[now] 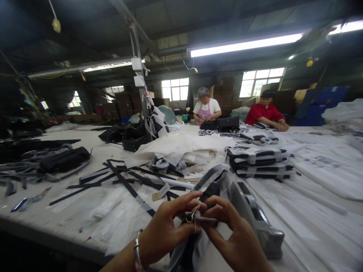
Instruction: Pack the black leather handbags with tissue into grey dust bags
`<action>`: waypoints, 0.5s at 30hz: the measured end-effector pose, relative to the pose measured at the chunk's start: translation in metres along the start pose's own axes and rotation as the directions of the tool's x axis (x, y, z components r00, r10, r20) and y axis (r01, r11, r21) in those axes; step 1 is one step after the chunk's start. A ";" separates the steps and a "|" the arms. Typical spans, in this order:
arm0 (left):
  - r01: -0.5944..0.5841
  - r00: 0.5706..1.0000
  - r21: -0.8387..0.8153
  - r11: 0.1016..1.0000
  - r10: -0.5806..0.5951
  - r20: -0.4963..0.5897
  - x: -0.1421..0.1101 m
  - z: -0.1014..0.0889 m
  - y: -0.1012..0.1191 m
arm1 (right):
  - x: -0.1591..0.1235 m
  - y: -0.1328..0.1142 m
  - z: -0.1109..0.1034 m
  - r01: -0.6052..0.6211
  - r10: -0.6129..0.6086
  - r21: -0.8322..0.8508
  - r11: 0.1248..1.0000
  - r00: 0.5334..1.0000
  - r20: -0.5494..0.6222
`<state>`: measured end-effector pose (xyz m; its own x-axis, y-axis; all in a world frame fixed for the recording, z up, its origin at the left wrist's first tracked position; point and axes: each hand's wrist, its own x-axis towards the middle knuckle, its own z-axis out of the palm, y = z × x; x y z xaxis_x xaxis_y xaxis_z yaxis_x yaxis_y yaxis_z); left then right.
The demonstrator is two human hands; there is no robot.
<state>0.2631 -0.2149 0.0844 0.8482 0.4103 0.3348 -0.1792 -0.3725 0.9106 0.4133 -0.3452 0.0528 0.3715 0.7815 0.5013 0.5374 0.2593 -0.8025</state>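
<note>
My left hand [163,232] and my right hand [238,238] meet low in the middle of the view, fingers pinched together over a black strap [208,192] in clear plastic wrap. A thin pale string [193,214] with a small tag sits between the fingertips of both hands. A silver bracelet is on my left wrist. The strap runs up and away from my hands toward the table's middle.
A grey tape dispenser [255,217] lies just right of my hands. Loose black straps [124,181], white sheets [181,145] and stacked wrapped straps [261,162] cover the white table [42,211]. Black bags [62,158] sit at left. Two people [206,107] work at the far side.
</note>
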 end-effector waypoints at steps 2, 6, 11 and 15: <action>-0.051 0.998 0.063 0.997 0.052 -0.024 -0.002 0.002 -0.002 | 0.005 -0.008 -0.004 -0.028 0.032 -0.050 0.998 0.997 0.076; -0.124 0.991 0.123 0.985 0.130 -0.041 -0.004 0.003 -0.004 | 0.013 -0.017 -0.009 -0.046 0.068 -0.115 0.992 0.979 0.190; -0.225 0.973 0.269 0.936 0.233 0.004 -0.004 0.005 -0.002 | 0.016 -0.019 -0.007 -0.114 0.113 -0.006 0.993 0.970 0.214; -0.382 0.918 0.510 0.770 0.377 0.119 -0.003 0.010 0.001 | 0.015 -0.015 -0.003 -0.262 0.186 0.301 0.917 0.948 0.259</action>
<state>0.2657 -0.2251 0.0817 0.7707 0.1374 0.6222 -0.2080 -0.8687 0.4495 0.4133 -0.3392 0.0735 0.2560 0.9359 0.2419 0.1672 0.2036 -0.9647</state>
